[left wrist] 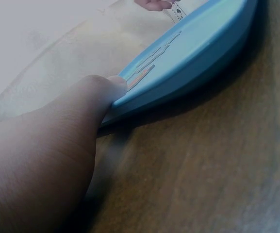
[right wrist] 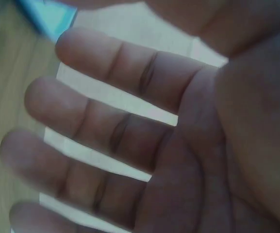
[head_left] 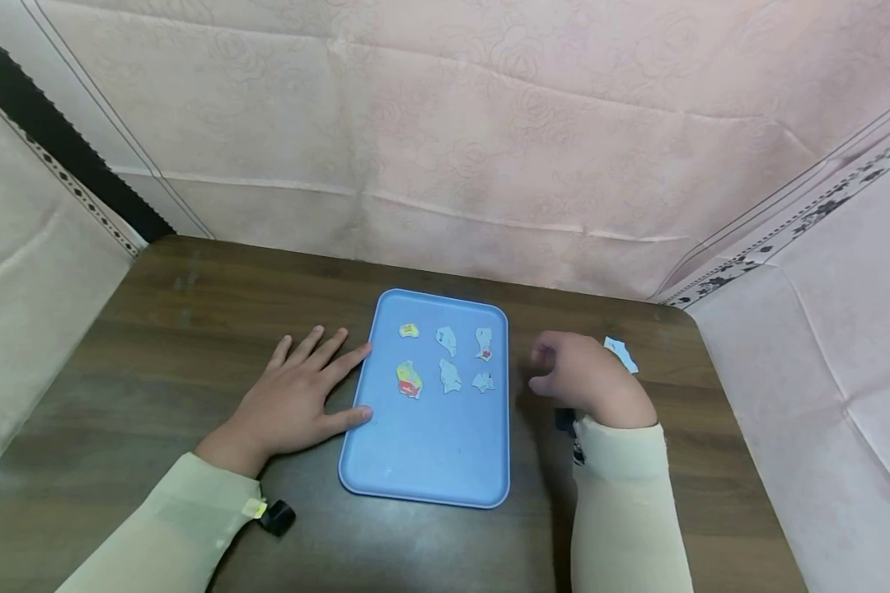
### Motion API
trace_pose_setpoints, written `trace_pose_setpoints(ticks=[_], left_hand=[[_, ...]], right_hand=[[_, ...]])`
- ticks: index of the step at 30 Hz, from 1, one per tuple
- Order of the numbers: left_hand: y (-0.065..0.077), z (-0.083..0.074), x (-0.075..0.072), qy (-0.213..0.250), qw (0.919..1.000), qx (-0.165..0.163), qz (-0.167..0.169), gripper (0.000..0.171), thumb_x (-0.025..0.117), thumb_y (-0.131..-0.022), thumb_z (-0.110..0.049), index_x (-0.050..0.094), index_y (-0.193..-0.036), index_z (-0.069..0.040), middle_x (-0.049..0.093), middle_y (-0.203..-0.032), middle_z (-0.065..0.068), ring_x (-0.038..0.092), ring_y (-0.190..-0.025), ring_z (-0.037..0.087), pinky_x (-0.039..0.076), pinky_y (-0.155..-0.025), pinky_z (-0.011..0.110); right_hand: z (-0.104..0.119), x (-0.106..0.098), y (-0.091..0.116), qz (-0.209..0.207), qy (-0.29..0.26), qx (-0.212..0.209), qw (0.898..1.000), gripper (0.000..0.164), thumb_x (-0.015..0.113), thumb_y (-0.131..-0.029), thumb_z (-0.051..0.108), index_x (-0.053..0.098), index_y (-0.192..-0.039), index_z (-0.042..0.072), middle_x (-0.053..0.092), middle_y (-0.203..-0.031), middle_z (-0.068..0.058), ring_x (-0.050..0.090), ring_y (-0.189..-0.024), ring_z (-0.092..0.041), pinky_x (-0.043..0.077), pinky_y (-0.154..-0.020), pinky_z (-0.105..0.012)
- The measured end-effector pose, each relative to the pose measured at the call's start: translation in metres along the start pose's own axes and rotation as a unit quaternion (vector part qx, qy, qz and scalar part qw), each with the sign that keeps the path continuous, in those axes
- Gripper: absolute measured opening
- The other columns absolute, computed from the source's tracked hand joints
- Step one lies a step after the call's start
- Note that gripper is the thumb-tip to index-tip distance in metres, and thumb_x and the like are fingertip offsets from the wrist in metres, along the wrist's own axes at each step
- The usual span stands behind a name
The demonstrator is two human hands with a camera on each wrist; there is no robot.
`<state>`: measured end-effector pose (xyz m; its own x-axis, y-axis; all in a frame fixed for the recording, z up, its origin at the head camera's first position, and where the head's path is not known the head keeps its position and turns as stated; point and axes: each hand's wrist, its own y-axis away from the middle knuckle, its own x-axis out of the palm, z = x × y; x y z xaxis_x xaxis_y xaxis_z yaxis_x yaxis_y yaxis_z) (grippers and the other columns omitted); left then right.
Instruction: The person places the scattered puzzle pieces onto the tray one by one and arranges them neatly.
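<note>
A blue tray point(head_left: 430, 457) lies on the wooden table, bearing several small cut-out pieces in two rows, including a red-and-yellow piece point(head_left: 409, 380) and a pale blue piece point(head_left: 449, 375). Spread flat on the table to its left, my left hand point(head_left: 297, 399) touches the tray's left edge with forefinger and thumb. In the left wrist view the thumb point(left wrist: 113, 87) rests on the rim. Right of the tray is my right hand point(head_left: 589, 375), its fingers loosely bent and apart, with nothing held in the right wrist view. A light blue piece point(head_left: 621, 354) shows just beyond that hand.
The brown wooden table point(head_left: 252, 280) ends at a pale patterned cloth point(head_left: 452, 148) hanging behind it. More pale cloth point(head_left: 831, 346) hangs along the right side and along the left. A black strip point(head_left: 59, 132) shows at the upper left.
</note>
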<state>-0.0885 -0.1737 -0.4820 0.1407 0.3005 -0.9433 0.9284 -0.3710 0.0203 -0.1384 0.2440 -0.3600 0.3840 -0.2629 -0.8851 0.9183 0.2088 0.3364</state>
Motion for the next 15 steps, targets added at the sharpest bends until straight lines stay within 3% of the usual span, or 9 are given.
trace_pose_setpoints(ticks=[6, 9, 15], left_hand=[[0.000, -0.001, -0.001, 0.001, 1.0000, -0.002, 0.002, 0.099, 0.045, -0.096, -0.097, 0.021, -0.179, -0.049, 0.021, -0.190, 0.006, 0.012, -0.177, 0.045, 0.006, -0.135, 0.081], [0.000, -0.001, -0.001, 0.001, 1.0000, -0.001, 0.001, 0.099, 0.044, -0.096, -0.098, 0.022, -0.179, -0.049, 0.021, -0.190, 0.007, 0.012, -0.176, 0.045, 0.006, -0.135, 0.081], [0.000, 0.000, -0.002, 0.000, 1.0000, 0.001, -0.001, 0.099, 0.044, -0.096, -0.098, 0.023, -0.179, -0.048, 0.023, -0.189, 0.008, 0.014, -0.176, 0.046, 0.007, -0.135, 0.081]], right_hand=[[-0.038, -0.009, 0.009, 0.031, -0.008, 0.042, 0.999, 0.045, 0.076, -0.091, 0.012, 0.066, -0.134, 0.005, 0.075, -0.125, -0.015, 0.069, -0.103, -0.029, 0.059, -0.090, -0.050], [-0.057, -0.008, 0.009, 0.049, -0.015, 0.059, 0.997, 0.043, 0.078, -0.093, 0.013, 0.065, -0.133, 0.005, 0.074, -0.128, -0.016, 0.068, -0.105, -0.030, 0.058, -0.089, -0.049], [-0.084, -0.002, 0.009, 0.074, -0.037, 0.074, 0.994, 0.036, 0.078, -0.089, 0.013, 0.061, -0.121, 0.009, 0.069, -0.107, -0.008, 0.063, -0.096, -0.027, 0.051, -0.079, -0.039]])
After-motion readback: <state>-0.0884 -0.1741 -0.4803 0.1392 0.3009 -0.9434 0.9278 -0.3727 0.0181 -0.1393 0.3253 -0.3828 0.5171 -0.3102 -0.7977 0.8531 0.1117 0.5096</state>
